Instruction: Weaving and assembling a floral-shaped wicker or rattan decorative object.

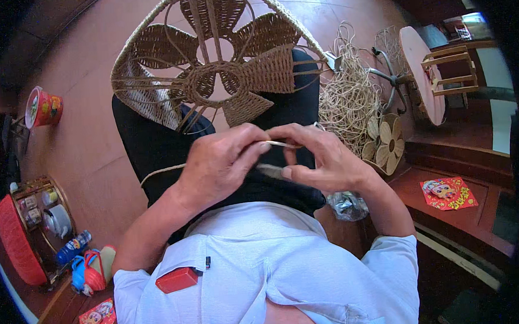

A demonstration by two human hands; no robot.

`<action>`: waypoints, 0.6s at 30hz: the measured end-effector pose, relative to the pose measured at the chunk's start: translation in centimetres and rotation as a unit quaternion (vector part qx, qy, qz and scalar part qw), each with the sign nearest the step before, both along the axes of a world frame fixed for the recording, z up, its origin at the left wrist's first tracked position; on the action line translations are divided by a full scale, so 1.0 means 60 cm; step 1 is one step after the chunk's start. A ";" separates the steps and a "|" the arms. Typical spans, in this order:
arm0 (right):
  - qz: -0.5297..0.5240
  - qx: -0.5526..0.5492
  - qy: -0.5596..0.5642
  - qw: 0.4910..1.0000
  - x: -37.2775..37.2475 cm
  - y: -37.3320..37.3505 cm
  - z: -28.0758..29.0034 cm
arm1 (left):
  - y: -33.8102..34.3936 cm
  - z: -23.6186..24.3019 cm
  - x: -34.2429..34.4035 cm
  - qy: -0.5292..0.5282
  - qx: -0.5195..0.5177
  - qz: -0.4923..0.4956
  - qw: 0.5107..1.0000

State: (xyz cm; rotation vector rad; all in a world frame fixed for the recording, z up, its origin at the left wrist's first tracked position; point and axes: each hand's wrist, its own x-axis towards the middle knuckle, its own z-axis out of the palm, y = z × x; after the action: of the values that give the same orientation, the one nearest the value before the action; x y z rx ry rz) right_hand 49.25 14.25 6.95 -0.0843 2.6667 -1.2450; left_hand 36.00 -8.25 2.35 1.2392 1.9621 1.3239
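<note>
A woven flower-shaped panel of brown cord point(270, 70) with a braided rim and loose spokes rests across my black-trousered knees. Just below it, my left hand point(219, 161) pinches a pale thin cord point(281, 144) between thumb and fingers. My right hand point(320, 159) is curled round the same cord, close to my left fingertips, with a blurred strand hanging between the two hands. Another length of cord point(160, 172) lies across my left thigh.
A tangled cord heap point(349, 88) and woven flowers point(389, 142) lie right, near a round stand point(419, 97). A red-and-white bucket point(43, 108), tray rack point(16, 236), blue bottle point(69, 251), clear plastic bag point(347, 205) and red printed card point(449, 193) sit around me.
</note>
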 end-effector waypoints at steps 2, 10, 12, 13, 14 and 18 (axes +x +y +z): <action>-0.045 -0.118 -0.183 0.975 -0.002 0.020 0.007 | -0.033 0.008 -0.018 0.009 -0.045 0.054 0.998; -0.290 -0.179 -0.059 0.938 0.046 0.150 -0.065 | -0.258 -0.033 -0.178 0.104 -0.142 0.328 0.928; -0.302 -0.158 -0.049 0.939 0.065 0.191 -0.086 | -0.338 -0.035 -0.235 0.132 -0.157 0.359 0.911; -0.313 -0.137 -0.038 0.939 0.068 0.201 -0.090 | -0.379 -0.036 -0.261 0.147 -0.169 0.378 0.898; -0.315 -0.126 -0.027 0.940 0.064 0.198 -0.083 | -0.423 -0.040 -0.284 0.163 -0.181 0.398 0.884; -0.257 0.040 0.013 0.965 0.065 0.210 -0.094 | -0.572 -0.044 -0.363 0.197 -0.211 0.433 0.854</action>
State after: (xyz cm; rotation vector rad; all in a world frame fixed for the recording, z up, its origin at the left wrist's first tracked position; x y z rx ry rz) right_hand 53.14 26.86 1.33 0.6465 2.8569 -1.2617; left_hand 14.23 -42.57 -0.28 0.3975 3.1045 0.8888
